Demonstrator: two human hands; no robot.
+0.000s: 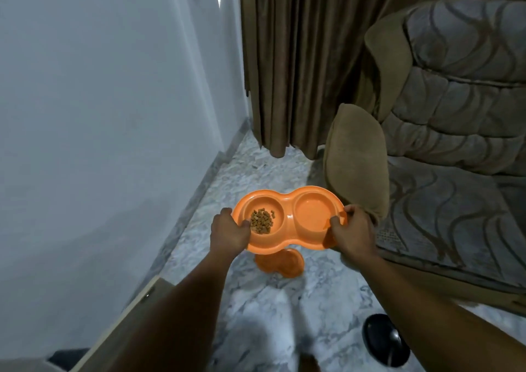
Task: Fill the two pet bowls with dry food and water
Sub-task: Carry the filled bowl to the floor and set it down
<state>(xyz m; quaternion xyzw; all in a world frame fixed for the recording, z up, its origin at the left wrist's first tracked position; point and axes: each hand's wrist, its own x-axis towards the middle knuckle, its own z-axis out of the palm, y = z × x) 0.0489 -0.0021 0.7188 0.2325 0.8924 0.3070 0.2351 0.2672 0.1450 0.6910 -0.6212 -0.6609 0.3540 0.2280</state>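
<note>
head | left hand (pixel 227 230) and right hand (pixel 351 233) each clasp an end of the orange double bowl (pixel 287 219), held in the air over the marble floor (pixel 270 300) | kibble (pixel 261 221) in left well, right well apparently holding water | risk: tilting would spill both

a second orange dish (pixel 280 265) on the marble floor (pixel 256 172) lies largely hidden beneath the double pet bowl (pixel 287 242), so its contents cannot be told; whether the right-hand well (pixel 313 211) of the bowl holds water also cannot be told. the fingers of the left hand (pixel 229 230) and right hand (pixel 351 229) curl out of sight under the bowl's rim. the sofa (pixel 455 115) is cut off by the right edge, and a dark glossy object (pixel 385 340) near the bottom is too blurred to identify.
</note>
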